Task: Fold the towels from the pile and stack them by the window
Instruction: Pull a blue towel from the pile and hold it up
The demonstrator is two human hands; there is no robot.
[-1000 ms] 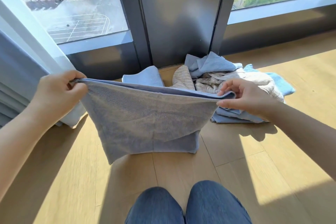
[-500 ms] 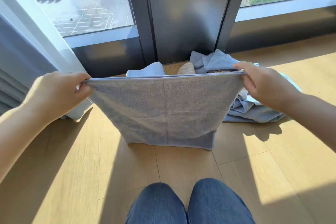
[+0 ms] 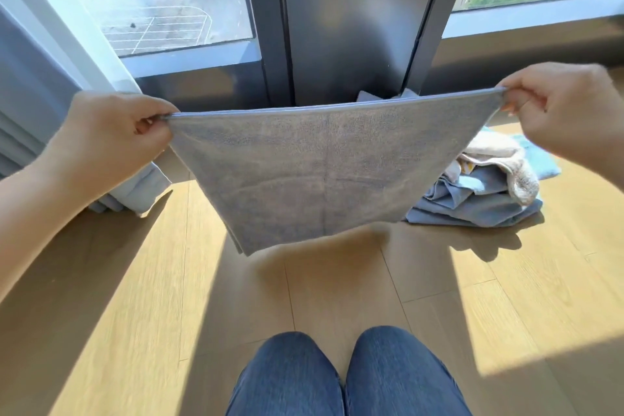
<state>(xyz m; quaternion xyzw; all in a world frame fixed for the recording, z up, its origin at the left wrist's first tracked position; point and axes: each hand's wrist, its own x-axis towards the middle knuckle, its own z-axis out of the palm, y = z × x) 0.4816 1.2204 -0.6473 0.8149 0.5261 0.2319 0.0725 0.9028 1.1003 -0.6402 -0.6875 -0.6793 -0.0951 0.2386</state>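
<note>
A grey-blue towel (image 3: 314, 172), doubled over, hangs stretched between my hands above the wooden floor. My left hand (image 3: 111, 135) pinches its top left corner and my right hand (image 3: 560, 111) pinches its top right corner. The top edge is pulled taut and its lower edge hangs free off the floor. Behind it on the right lies the pile of unfolded towels (image 3: 483, 189), blue and beige, partly hidden by the hanging towel. The hanging towel also hides whatever lies on the floor right below the window.
The window (image 3: 162, 0) and its dark metal frame (image 3: 344, 27) stand straight ahead. A pale curtain (image 3: 77, 54) hangs at the left, reaching the floor. My knees in blue jeans (image 3: 341, 378) are at the bottom. Sunlit wooden floor (image 3: 169, 331) spreads around.
Both hands have moved apart and lifted, pulling the towel's top edge taut. The towel's lower edge has come up off the floor and now hides more of the pile.
</note>
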